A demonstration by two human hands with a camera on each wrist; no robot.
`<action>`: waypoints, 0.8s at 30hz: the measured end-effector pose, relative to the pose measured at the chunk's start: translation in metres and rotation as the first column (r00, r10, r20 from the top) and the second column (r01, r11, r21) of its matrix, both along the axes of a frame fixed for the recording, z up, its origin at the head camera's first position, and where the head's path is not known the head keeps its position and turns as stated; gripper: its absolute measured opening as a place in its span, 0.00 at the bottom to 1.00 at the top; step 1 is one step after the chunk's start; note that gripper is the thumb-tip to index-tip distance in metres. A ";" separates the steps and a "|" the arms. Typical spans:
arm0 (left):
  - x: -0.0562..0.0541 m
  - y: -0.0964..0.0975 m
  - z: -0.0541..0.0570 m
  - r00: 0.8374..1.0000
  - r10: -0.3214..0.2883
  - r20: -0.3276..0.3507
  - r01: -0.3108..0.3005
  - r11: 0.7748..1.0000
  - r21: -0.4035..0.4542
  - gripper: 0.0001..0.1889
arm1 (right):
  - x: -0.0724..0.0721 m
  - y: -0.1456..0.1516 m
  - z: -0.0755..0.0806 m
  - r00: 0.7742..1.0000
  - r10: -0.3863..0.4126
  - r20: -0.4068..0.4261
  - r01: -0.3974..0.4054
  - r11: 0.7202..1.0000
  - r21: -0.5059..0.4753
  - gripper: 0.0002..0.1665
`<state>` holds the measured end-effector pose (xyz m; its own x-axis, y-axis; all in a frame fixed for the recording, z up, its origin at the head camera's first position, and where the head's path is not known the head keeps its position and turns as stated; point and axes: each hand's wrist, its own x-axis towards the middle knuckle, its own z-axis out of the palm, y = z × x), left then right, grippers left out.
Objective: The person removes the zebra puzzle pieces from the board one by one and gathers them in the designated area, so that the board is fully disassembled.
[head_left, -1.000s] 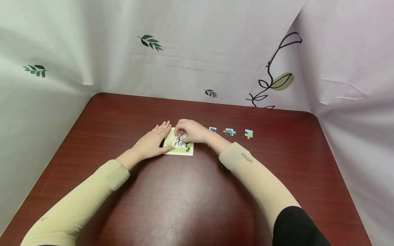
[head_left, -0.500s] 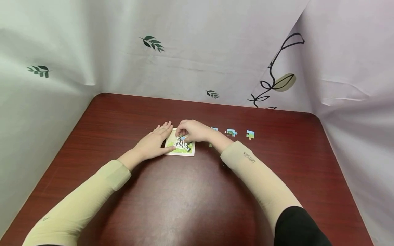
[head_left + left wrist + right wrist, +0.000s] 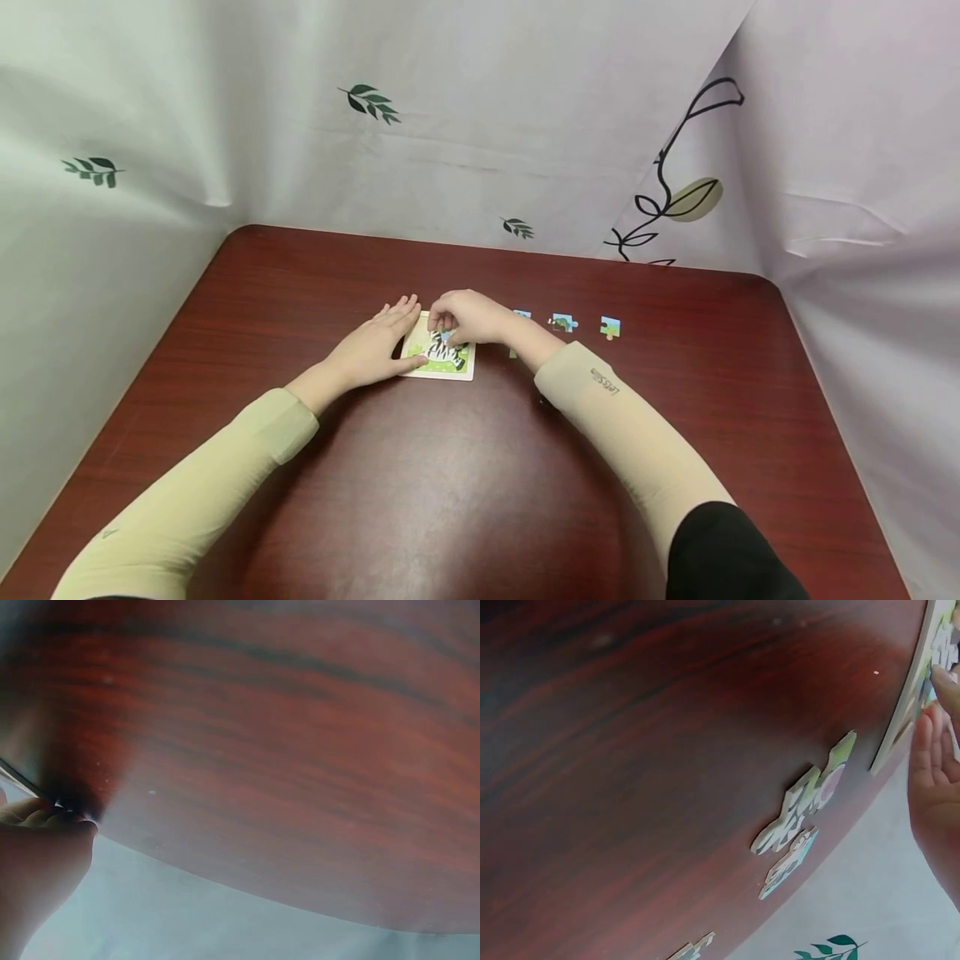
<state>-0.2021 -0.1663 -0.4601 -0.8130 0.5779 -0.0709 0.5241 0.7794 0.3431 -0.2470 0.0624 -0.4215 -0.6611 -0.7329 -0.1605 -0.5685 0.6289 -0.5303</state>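
A small jigsaw board (image 3: 451, 377) with a pale frame and a zebra picture lies flat on the table. My left hand (image 3: 371, 345) rests along its left side, fingers extended and thumb reaching over the lower edge; in the left wrist view, part of the hand (image 3: 45, 862) shows at the corner. Over the board's upper right part, my right hand (image 3: 474, 318) pinches a bluish puzzle piece (image 3: 446, 335) between thumb and fingers, right at the picture. That hand's fingers (image 3: 937, 742) appear beside the board (image 3: 901, 712) in the right wrist view.
Right of the board lie loose puzzle pieces: one with green on blue (image 3: 562, 322), another blue and green (image 3: 610, 327), and one partly hidden (image 3: 522, 314) behind the right wrist. White leaf-print cloth (image 3: 450, 150) hangs behind the reddish-brown table (image 3: 420, 492).
Both hands keep almost the same places. The right fingers still pinch the piece over the board, with only slight movement; the whole view has shifted a little.
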 end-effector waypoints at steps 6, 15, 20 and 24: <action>0.000 0.002 0.000 1.000 -0.001 -0.006 0.001 1.000 -0.009 0.50 | 0.001 0.003 0.001 0.999 -0.037 -0.004 0.037 0.998 0.053 0.17; 0.003 0.005 0.003 0.999 0.024 -0.046 -0.025 0.999 -0.038 0.51 | 0.002 0.001 0.000 0.998 -0.066 -0.007 0.066 0.997 0.045 0.14; 0.006 0.011 0.002 0.996 0.066 -0.054 -0.069 0.997 -0.046 0.54 | 0.002 0.001 -0.001 0.994 -0.099 0.040 0.098 0.995 0.022 0.15; 0.008 0.014 0.002 0.995 0.082 -0.057 -0.084 0.996 -0.039 0.54 | 0.003 0.001 0.000 0.993 -0.111 0.045 0.110 0.994 0.023 0.15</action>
<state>-0.1942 -0.1518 -0.4578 -0.8615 0.5056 -0.0468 0.4742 0.8341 0.2818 -0.2436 0.0637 -0.4218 -0.7297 -0.6518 -0.2066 -0.4701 0.6976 -0.5407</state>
